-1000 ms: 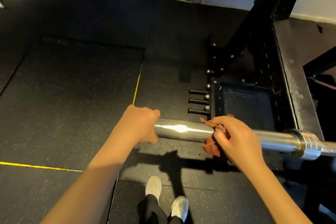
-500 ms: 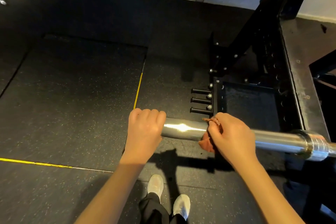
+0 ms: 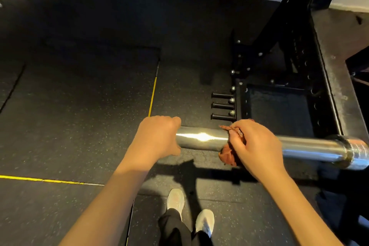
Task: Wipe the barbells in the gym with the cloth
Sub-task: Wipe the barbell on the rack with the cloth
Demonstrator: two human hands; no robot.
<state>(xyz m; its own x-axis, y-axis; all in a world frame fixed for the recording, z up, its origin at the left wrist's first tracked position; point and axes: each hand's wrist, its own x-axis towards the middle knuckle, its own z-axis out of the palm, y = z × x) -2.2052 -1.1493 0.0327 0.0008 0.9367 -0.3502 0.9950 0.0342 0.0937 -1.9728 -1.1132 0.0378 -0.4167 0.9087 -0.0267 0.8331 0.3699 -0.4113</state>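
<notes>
Left hand (image 3: 159, 136) gripping the barbell (image 3: 201, 138) end, right hand (image 3: 257, 146) beside it clutching the cloth (image 3: 229, 154) (rust-red) round the barbell.

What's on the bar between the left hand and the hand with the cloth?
Only bare, glinting chrome of the barbell, seen in the head view. The left hand grips its end; the right hand holds the reddish-brown cloth on it.
</notes>
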